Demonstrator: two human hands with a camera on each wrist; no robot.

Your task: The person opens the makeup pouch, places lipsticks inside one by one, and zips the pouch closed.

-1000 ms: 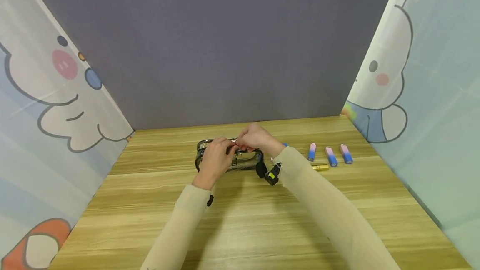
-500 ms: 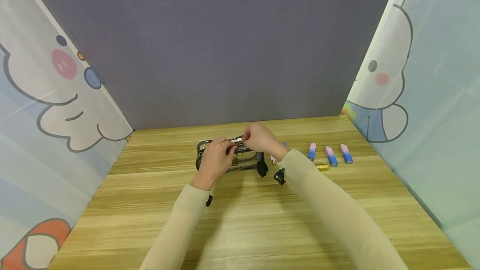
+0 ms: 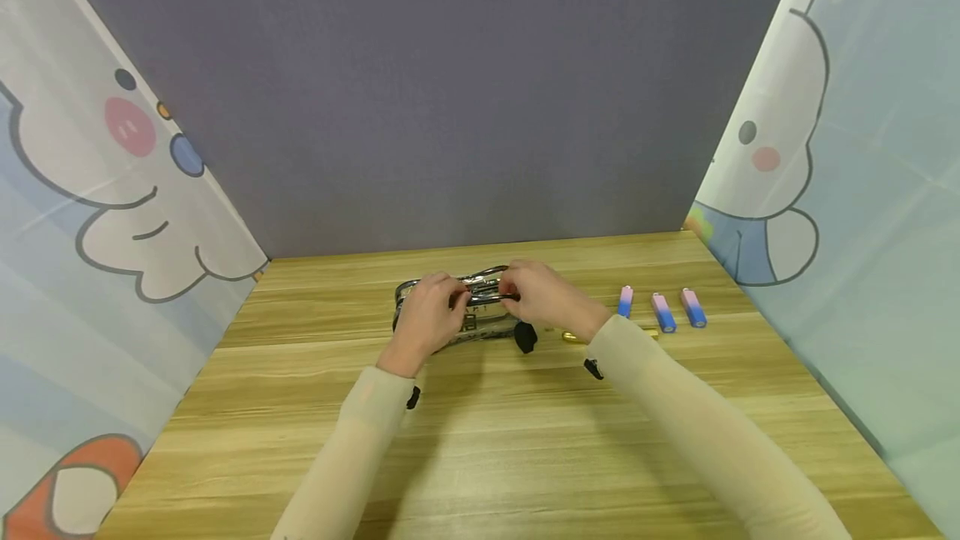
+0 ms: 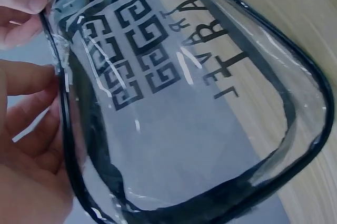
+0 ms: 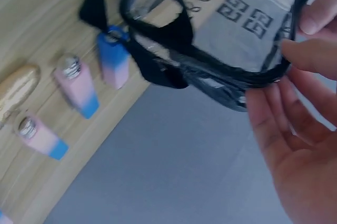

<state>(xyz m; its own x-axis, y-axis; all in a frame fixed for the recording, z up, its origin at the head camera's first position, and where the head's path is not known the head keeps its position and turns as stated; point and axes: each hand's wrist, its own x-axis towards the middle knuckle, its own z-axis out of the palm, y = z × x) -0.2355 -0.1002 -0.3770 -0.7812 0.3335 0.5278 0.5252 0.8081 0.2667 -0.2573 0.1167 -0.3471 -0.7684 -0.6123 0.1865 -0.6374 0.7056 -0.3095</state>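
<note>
Both hands hold the upper edge of a clear plastic toiletry bag (image 3: 487,323) with black piping and dark lettering, at the back middle of the table. My left hand (image 3: 429,315) pinches the edge near its middle. Farther right along the same edge, my right hand (image 3: 543,294) grips it with curled fingers. Up close in the left wrist view, the bag's see-through side (image 4: 179,150) shows a black square-pattern logo beside the print. A black strap loop (image 5: 176,29) hangs at one end in the right wrist view. Between the hands, the two rims stand apart.
Right of the bag lie several small pink-and-blue oblong pieces (image 3: 663,312) with metallic ends, also in the right wrist view. A shiny gold stick-like object (image 3: 573,337) lies partly behind the right sleeve. A grey panel (image 3: 480,107) rises behind the wooden table (image 3: 480,440).
My right hand has moved rightward along the bag's top edge, away from my left hand. The rims between them now look spread apart. My left hand has stayed nearly still.
</note>
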